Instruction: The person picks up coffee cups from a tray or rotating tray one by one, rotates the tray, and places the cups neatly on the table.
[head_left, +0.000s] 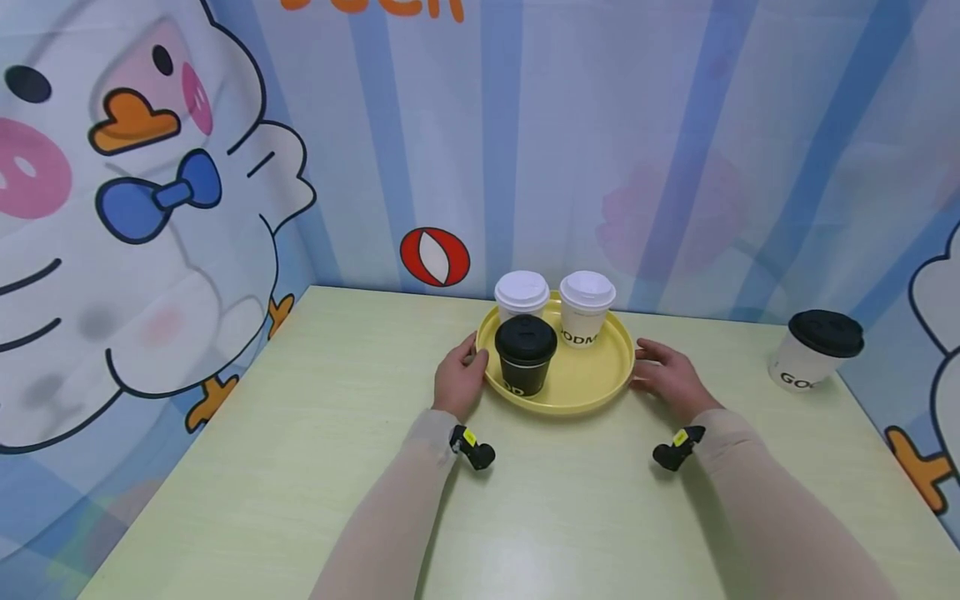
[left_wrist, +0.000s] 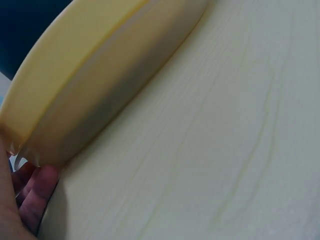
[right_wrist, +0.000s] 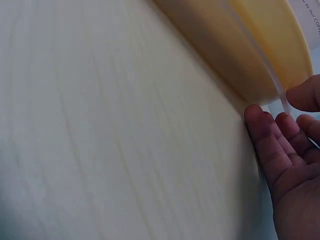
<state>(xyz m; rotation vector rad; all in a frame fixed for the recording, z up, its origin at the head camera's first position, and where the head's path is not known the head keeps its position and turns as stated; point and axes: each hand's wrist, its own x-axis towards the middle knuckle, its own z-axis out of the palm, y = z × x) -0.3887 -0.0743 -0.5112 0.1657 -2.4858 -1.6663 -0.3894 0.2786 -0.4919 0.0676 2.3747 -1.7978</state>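
A round yellow tray point(head_left: 588, 379) lies on the table near the back wall. On it stand a black paper cup with a black lid point(head_left: 527, 342), a white-lidded cup point(head_left: 522, 290) behind it and another white-lidded cup point(head_left: 587, 292) to the right. My left hand point(head_left: 459, 379) grips the tray's left edge, thumb at the rim and fingers low along the outer side. At the opposite edge, my right hand point(head_left: 672, 383) holds the rim, its thumb point(right_wrist: 304, 95) on the inner side and its fingertips point(right_wrist: 257, 115) below the rim.
A white cup with a black lid point(head_left: 817, 350) stands apart at the table's right edge. The pale wood-grain table point(head_left: 360, 442) meets a printed cloth backdrop point(head_left: 450, 125) close behind the tray. Each wrist wears a small black camera.
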